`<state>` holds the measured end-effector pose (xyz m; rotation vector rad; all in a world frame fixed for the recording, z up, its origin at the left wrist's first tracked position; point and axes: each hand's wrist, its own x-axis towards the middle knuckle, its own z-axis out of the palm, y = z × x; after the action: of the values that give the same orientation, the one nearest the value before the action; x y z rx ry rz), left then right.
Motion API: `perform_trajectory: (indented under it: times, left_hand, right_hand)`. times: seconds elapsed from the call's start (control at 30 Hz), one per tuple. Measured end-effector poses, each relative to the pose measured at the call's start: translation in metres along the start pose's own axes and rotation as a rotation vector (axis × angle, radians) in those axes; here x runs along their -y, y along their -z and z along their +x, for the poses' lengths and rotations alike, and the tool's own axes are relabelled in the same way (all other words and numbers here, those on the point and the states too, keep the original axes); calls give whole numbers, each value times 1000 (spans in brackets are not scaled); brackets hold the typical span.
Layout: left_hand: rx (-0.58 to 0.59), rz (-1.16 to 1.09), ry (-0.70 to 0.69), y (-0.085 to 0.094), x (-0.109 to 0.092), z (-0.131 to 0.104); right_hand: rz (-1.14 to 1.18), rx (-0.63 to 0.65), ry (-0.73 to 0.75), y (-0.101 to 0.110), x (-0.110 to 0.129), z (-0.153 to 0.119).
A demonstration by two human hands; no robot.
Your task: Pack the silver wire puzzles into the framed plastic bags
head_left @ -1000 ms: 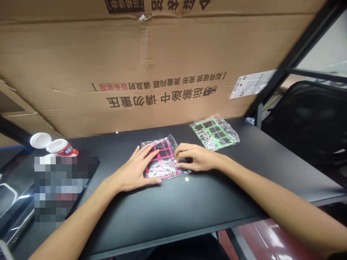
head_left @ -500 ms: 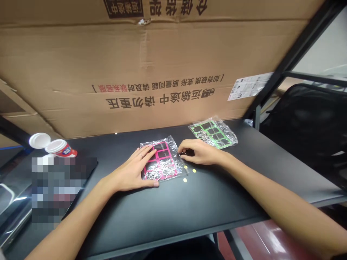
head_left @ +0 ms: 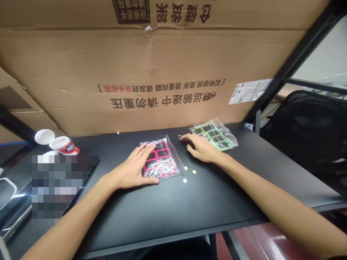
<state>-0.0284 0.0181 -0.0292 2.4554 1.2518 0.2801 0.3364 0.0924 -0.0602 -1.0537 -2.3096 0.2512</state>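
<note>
In the head view my left hand (head_left: pixel 129 169) lies flat with its fingers spread over the left side of a clear plastic bag (head_left: pixel 177 164). Inside the bag are a pink-framed card (head_left: pixel 156 155) and several silver rings (head_left: pixel 162 169). My right hand (head_left: pixel 202 147) is to the right, thumb and index finger apart. A small silver ring (head_left: pixel 180 137) is at its index fingertip, on the black table; the hand does not close round it. Just behind this hand, and partly hidden by it, lies another clear bag with a green-framed card (head_left: pixel 215 135).
Three small yellowish discs (head_left: pixel 194 172) lie on the black table (head_left: pixel 162 213) near the pink bag. At the left stand a red-and-white tub (head_left: pixel 67 146) with its white lid (head_left: pixel 45 136) open and a blurred dark object (head_left: pixel 62 184). A cardboard sheet (head_left: pixel 162 65) rises behind.
My right hand has moved away from the pink bag's edge, toward the back, and its pinched fingers have parted. A silver ring now shows at its index fingertip. My left hand stays on the bag.
</note>
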Motion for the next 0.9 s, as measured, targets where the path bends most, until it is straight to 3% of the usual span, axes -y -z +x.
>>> perform_trajectory:
  times: [0.13, 0.23, 0.4, 0.9]
  left_hand:
    - [-14, 13, 19, -2, 1, 0]
    - [-21, 11, 19, -3, 0, 0]
    - [-47, -11, 2, -5, 2, 0]
    - [14, -1, 44, -2, -1, -1]
  right_hand:
    - [54, -6, 49, 2, 7, -1]
    - [138, -5, 216, 7, 21, -1]
    - [183, 111, 463, 7, 44, 0]
    - [207, 287, 387, 6, 36, 0]
